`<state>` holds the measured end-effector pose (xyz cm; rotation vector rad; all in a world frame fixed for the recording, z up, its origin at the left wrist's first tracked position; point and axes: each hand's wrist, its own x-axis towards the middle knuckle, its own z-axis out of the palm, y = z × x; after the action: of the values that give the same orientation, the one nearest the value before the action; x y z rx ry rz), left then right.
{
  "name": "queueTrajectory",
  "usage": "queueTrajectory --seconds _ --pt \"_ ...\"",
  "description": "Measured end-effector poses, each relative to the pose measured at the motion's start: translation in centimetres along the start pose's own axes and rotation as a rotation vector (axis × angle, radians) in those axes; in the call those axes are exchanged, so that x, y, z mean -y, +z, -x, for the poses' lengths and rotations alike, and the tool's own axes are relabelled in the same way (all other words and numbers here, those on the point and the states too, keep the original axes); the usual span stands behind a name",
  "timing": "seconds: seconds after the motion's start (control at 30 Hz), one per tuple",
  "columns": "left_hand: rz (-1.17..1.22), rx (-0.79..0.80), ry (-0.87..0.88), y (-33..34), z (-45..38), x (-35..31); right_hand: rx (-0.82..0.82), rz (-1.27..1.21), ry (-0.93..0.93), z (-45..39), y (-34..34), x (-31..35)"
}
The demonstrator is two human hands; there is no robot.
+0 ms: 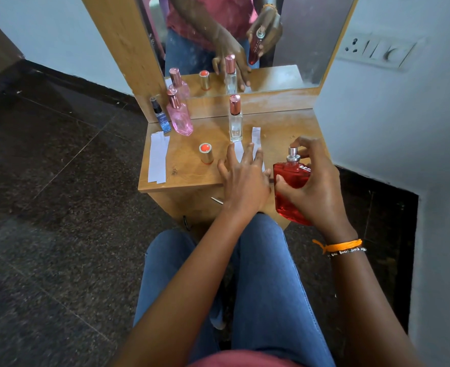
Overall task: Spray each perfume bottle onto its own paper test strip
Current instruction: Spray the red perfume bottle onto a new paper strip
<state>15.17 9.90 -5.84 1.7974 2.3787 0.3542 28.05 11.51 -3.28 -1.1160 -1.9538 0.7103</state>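
My right hand (315, 186) grips a red perfume bottle (290, 178) at the table's right edge, forefinger over its uncapped silver nozzle. My left hand (245, 176) lies flat with spread fingers on two white paper strips (256, 135) in the middle of the small wooden table (186, 154). The bottle's red-topped gold cap (206, 153) stands just left of that hand. A tall clear bottle (235, 120) with a rose cap stands behind the strips. A pink bottle (179, 115) and a small dark blue spray bottle (161, 116) stand at the back left. More strips (158, 157) lie at the left edge.
A mirror (245, 41) rises behind the table and reflects the bottles and hands. A white wall with a switch plate (377, 51) is on the right. Dark stone floor (59, 207) surrounds the table. My knees in blue jeans (258, 274) are just below the table's front edge.
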Motion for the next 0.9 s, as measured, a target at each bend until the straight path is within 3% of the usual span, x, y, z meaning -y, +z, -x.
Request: queueTrajectory --seconds 0.17,0.33,0.4,0.53,0.67,0.73,0.9 --pt "0.123 -0.153 -0.015 -0.7 1.2 0.3 0.018 -0.012 -0.004 0.2 0.2 0.2" --pt "0.274 -0.324 -0.272 -2.8 1.4 3.2 0.076 -0.065 0.012 0.4 1.1 0.6" --pt "0.367 -0.314 -0.352 -3.1 0.7 4.6 0.107 -0.097 0.015 0.5 1.7 0.9" --pt "0.584 -0.283 -0.298 -3.4 -0.5 6.4 0.183 -0.152 0.003 0.9 2.9 1.5" --pt "0.957 -0.273 -0.345 -5.4 -0.4 7.2 0.268 -0.212 0.026 1.4 4.0 2.1" --pt "1.085 -0.221 -0.277 -6.8 0.1 7.2 0.274 -0.224 0.017 1.4 4.5 2.6" --pt "1.081 -0.022 -0.109 -8.3 1.9 6.7 0.261 -0.269 -0.034 1.0 4.9 3.8"
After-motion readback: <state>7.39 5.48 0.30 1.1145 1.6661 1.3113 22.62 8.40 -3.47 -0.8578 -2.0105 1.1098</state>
